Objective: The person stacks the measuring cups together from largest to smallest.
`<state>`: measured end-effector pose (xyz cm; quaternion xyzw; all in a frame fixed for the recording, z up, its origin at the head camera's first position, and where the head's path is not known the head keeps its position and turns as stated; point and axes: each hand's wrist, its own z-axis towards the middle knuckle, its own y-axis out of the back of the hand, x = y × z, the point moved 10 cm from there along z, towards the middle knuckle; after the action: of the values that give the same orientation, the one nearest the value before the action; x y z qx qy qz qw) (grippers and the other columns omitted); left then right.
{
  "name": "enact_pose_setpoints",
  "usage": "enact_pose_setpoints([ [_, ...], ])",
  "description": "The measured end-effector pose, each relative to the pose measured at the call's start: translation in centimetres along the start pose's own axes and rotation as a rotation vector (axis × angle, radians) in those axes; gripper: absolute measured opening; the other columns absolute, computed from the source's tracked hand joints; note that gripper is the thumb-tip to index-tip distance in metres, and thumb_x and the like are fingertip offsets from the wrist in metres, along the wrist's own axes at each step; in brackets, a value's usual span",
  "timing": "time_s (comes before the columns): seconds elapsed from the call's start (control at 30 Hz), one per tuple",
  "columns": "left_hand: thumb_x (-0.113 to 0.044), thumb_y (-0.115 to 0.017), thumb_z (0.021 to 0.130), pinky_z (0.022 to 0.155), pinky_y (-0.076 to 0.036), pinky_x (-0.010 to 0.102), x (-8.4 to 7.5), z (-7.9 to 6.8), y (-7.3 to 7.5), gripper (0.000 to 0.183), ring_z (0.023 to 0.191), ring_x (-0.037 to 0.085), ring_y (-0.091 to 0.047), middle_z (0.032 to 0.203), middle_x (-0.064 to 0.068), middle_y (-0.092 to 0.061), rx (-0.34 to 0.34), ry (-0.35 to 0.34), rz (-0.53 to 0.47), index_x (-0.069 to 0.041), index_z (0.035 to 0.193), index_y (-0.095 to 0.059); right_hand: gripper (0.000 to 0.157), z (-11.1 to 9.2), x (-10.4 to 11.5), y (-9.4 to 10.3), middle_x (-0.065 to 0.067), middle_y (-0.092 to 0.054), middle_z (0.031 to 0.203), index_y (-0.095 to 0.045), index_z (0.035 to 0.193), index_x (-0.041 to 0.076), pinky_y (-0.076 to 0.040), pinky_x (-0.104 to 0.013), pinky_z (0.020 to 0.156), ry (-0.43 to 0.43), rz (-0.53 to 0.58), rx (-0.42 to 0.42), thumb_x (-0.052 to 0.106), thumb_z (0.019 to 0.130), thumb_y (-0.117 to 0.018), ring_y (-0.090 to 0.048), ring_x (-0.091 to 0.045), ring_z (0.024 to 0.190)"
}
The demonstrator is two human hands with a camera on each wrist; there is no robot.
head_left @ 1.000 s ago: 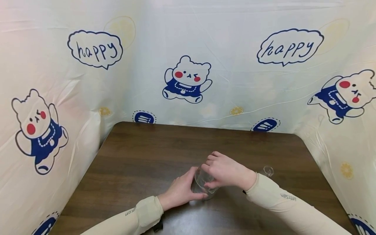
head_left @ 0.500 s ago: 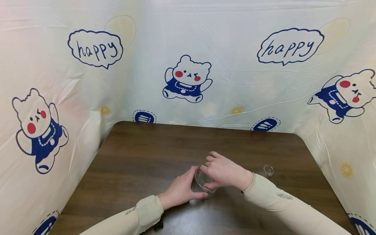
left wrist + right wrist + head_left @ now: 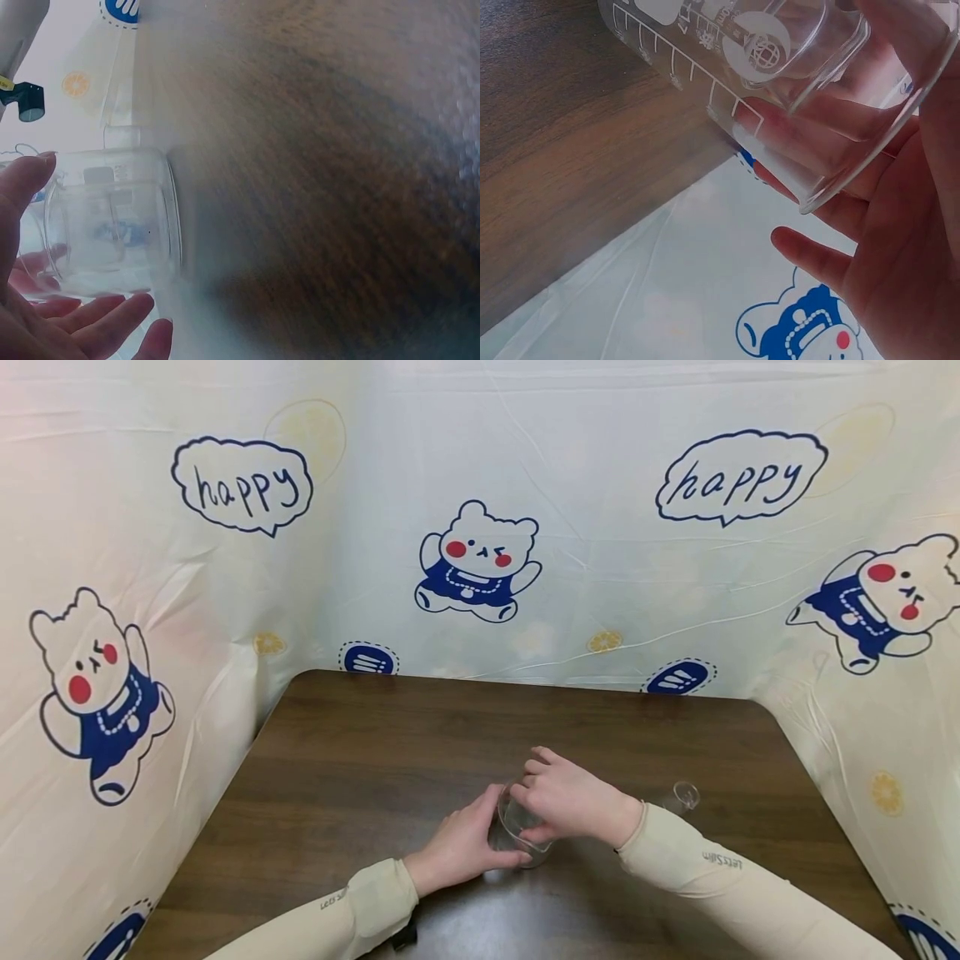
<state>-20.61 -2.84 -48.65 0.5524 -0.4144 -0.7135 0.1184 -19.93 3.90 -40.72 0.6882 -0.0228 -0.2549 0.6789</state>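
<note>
A large clear glass beaker (image 3: 517, 847) with white markings stands upright on the table in front of me. My left hand (image 3: 461, 847) grips its side, thumb on the near side and fingers round the far left. Inside it sits a smaller glass beaker (image 3: 112, 225), its rim (image 3: 829, 71) below the large beaker's rim in the right wrist view. My right hand (image 3: 570, 802) reaches over the mouth from the right; its thumb and some fingers hold the smaller beaker, while other fingers extend outside the large rim. Exact contact inside is partly hidden by the hand.
Another small clear glass vessel (image 3: 681, 797) stands on the brown wooden table (image 3: 375, 752), behind and right of my right wrist. A printed white curtain (image 3: 585, 568) surrounds the table at the back and both sides.
My right hand and forearm have shifted slightly left, showing a little more of the small vessel behind the sleeve. The left hand and large beaker have stayed put.
</note>
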Motion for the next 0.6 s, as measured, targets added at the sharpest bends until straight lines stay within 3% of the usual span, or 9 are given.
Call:
enact_pose_setpoints([
  [0.6, -0.056, -0.085, 0.08, 0.078, -0.054, 0.042, 0.11, 0.06, -0.06, 0.079, 0.104, 0.02, -0.068, 0.13, -0.002, -0.066, 0.002, 0.0, 0.003, -0.021, 0.14, -0.047, 0.05, 0.43, 0.14, -0.82, 0.008, -0.075, 0.086, -0.075, 0.102, 0.018, -0.046, -0.048, 0.107, -0.008, -0.035, 0.087, 0.063, 0.081, -0.08, -0.062, -0.018, 0.091],
])
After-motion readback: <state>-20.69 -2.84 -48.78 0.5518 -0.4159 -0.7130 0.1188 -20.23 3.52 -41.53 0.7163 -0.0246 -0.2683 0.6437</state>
